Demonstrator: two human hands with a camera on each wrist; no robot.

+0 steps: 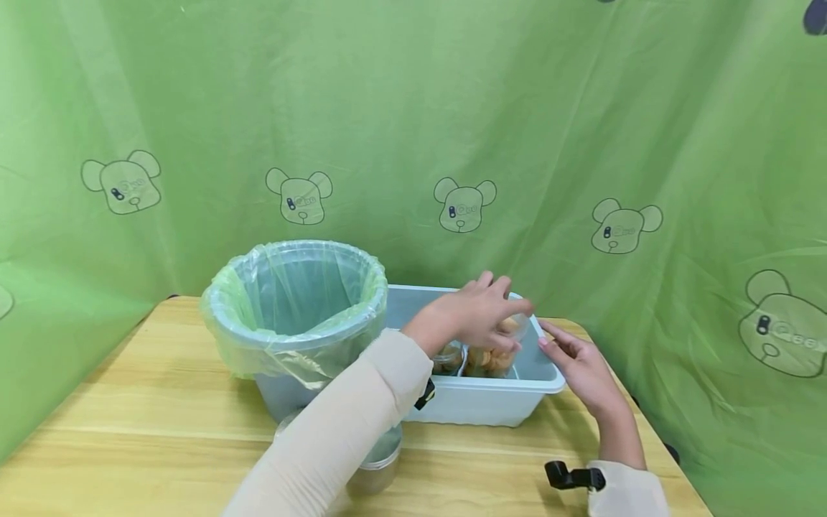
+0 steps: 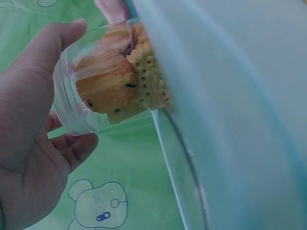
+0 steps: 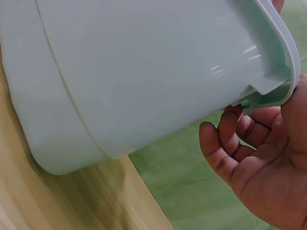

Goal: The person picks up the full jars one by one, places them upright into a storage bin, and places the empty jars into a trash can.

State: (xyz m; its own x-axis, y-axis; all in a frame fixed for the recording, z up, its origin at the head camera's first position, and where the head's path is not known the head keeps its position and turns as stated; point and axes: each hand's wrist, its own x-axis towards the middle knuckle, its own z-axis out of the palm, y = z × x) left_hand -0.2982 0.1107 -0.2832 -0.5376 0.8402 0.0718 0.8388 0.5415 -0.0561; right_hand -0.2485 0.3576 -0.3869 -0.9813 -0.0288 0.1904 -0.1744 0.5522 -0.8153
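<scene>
A clear jar of biscuits (image 1: 494,353) is held by the left hand (image 1: 474,316), its grip curled around the jar's open neck, inside the pale blue tub (image 1: 491,406) near the far right corner of the table (image 1: 129,402). The tub's right rim is touched by the right hand (image 1: 578,362), fingers loosely bent, nothing held. A lined bin (image 1: 293,309) stands just left of the tub.
</scene>
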